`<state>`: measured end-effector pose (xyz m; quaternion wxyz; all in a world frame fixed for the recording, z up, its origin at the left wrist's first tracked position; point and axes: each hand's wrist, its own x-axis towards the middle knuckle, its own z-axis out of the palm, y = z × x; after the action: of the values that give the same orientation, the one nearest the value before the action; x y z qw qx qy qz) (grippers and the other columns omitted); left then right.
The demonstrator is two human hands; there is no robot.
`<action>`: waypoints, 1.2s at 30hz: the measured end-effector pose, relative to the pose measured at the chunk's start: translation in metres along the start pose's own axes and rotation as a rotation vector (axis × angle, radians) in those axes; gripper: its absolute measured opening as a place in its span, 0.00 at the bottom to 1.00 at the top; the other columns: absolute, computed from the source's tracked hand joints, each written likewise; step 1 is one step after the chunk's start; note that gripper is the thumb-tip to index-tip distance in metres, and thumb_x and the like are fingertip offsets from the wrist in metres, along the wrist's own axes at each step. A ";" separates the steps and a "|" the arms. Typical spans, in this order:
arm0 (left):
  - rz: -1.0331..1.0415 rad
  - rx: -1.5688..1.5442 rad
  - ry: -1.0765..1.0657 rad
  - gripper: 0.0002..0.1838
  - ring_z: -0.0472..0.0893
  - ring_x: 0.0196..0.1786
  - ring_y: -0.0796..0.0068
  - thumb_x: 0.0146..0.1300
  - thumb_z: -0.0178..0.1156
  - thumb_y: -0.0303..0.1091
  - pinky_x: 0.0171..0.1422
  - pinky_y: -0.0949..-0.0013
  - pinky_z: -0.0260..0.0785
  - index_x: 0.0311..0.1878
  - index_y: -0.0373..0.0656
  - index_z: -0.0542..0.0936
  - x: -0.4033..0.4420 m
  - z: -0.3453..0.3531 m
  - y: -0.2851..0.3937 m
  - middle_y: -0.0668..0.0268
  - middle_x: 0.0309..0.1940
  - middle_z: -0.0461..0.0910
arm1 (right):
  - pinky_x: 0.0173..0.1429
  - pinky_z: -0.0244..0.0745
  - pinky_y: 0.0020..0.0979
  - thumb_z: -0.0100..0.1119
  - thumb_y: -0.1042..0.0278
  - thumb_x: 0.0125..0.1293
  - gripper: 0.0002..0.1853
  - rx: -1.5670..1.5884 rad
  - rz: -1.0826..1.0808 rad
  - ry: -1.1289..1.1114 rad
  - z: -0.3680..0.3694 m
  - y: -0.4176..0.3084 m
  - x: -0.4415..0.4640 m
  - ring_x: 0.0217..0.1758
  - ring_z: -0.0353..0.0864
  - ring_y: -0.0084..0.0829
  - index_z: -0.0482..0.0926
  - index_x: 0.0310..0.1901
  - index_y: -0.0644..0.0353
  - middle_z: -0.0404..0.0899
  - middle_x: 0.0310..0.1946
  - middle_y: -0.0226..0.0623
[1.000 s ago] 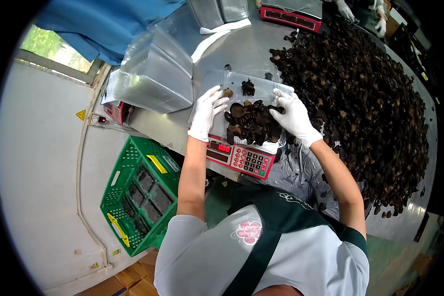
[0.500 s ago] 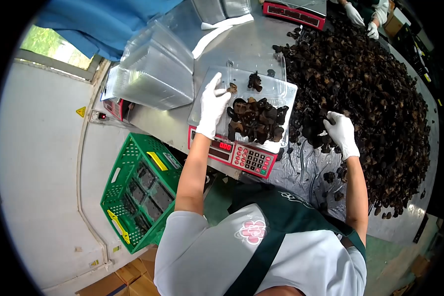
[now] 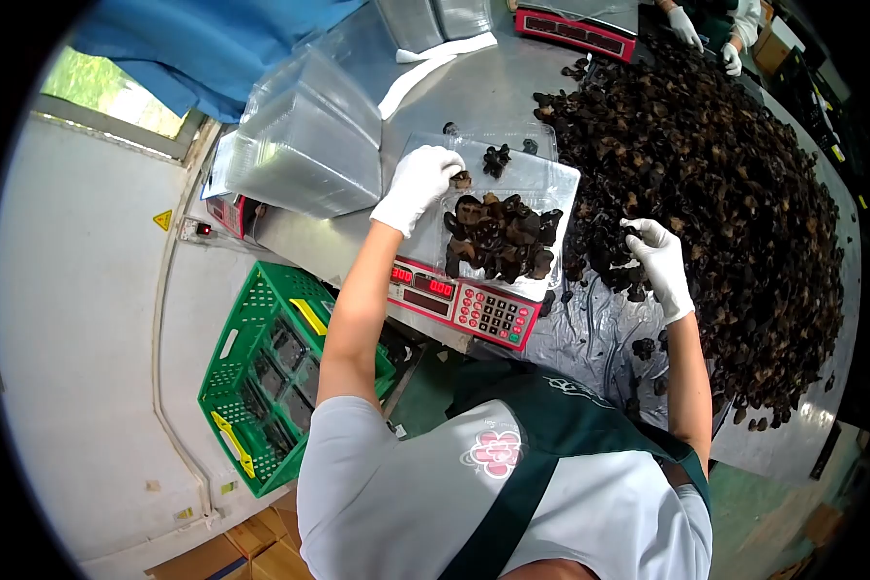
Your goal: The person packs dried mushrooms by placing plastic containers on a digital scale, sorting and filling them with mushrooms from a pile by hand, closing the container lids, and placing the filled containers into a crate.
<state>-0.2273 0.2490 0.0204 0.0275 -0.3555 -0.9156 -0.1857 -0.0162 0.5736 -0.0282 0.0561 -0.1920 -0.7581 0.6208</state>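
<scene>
My left hand (image 3: 419, 190), in a white glove, is closed at the fingertips on a small brown piece of wood ear mushroom (image 3: 462, 181) above the scale plate. Just below it, a clear plastic tray (image 3: 551, 274) full of dark wood ear mushrooms (image 3: 501, 237) rests on the red-framed scale (image 3: 464, 307). A loose dark cluster (image 3: 496, 160) lies on the tray's raised clear lid (image 3: 543, 174). My right hand (image 3: 662, 269), gloved too, pinches a small dark wood ear mushroom (image 3: 632, 232) at the near edge of the big pile (image 3: 706, 213).
Stacked clear trays (image 3: 309, 145) stand left of the scale. A green crate (image 3: 232, 377) with packed trays sits below the table edge. Another scale (image 3: 575, 34) is at the back. A co-worker's gloved hands (image 3: 684, 27) are at the pile's far end.
My left hand has turned, its outstretched fingers curling down over the small brown piece. My right hand has shifted slightly left and down, and a dark piece now shows at its fingertips.
</scene>
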 end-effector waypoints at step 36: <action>-0.115 -0.765 0.142 0.15 0.80 0.47 0.78 0.64 0.62 0.36 0.52 0.73 0.72 0.52 0.42 0.82 -0.039 -0.056 0.066 0.66 0.45 0.82 | 0.21 0.62 0.17 0.57 0.72 0.67 0.07 0.075 0.396 -0.349 0.005 -0.032 -0.108 0.20 0.71 0.14 0.81 0.42 0.64 0.81 0.28 0.28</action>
<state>-0.1586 0.2487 0.0865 -0.0542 -0.2745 -0.7944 -0.5391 0.0749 0.5255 0.0177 -0.1909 -0.2244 -0.6803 0.6711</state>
